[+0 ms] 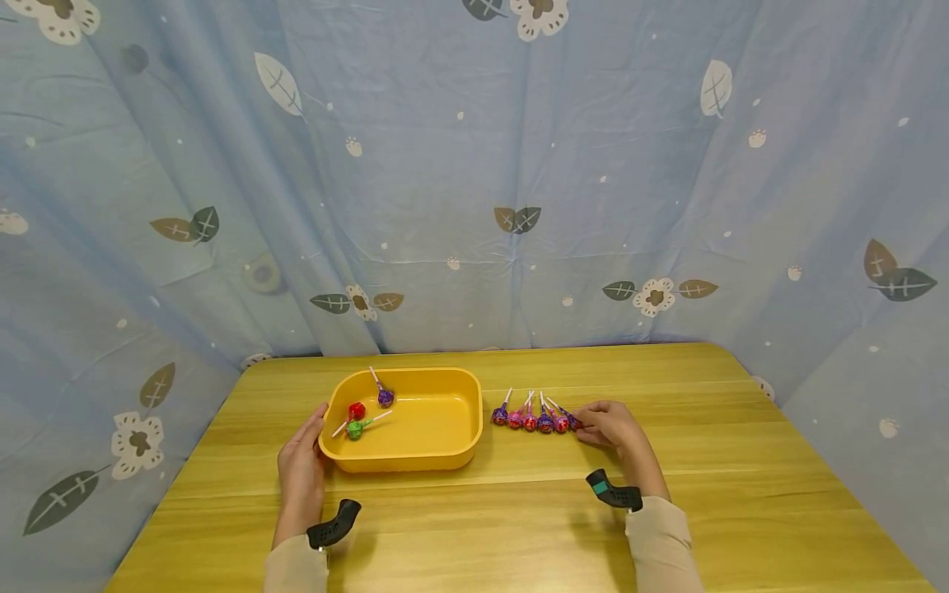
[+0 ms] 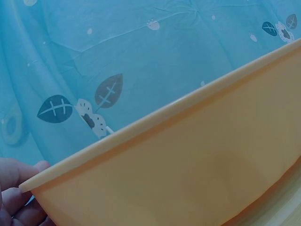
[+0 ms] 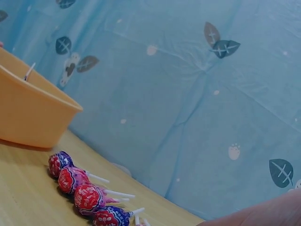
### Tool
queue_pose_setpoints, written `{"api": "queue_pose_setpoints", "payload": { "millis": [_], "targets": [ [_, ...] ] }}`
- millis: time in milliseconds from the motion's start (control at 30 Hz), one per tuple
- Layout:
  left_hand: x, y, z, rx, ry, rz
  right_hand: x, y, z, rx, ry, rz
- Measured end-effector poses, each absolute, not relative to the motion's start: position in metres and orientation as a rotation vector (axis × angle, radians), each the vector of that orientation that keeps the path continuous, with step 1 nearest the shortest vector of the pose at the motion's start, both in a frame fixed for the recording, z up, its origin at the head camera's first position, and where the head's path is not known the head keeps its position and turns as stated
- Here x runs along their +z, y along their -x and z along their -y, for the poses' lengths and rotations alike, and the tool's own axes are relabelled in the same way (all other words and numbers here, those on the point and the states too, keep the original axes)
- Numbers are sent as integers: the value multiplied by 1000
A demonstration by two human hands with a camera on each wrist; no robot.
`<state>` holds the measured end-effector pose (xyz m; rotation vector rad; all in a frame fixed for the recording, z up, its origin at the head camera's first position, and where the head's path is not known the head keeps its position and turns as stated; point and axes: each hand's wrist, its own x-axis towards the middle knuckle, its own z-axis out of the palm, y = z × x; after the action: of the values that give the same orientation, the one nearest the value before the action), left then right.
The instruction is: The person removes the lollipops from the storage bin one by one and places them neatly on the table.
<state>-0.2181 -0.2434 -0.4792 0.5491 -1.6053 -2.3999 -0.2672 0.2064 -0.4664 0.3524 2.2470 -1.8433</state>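
Hands: well apart; left hand [image 1: 300,468] grips the left end of the yellow tray [image 1: 400,463]; right hand [image 1: 611,428] touches the right end of the lollipop row [image 1: 530,422], pinch or mere contact not determinable.
Row axis: sideways, between tray and right hand, the nearer hand.
Sticks [image 1: 542,402]: point far side, rightmost slanting left.
Tray contents: three lollipops [image 1: 355,430], left half.
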Motion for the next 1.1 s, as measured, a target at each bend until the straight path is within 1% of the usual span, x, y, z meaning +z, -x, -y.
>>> {"api": "queue_pose_setpoints", "payload": {
  "millis": [433,900,1100],
  "targets": [
    [-478,214,245,-2396,-543,1606,-470,266,-211,-1818,-317,-2256],
    [-478,215,244,-2404,-522,1587,-455,263,-209,-1810,-264,-2294],
    [-480,218,243,-2418,-512,1594,-444,264,-192,-1803,-114,-2321]
  ]
}}
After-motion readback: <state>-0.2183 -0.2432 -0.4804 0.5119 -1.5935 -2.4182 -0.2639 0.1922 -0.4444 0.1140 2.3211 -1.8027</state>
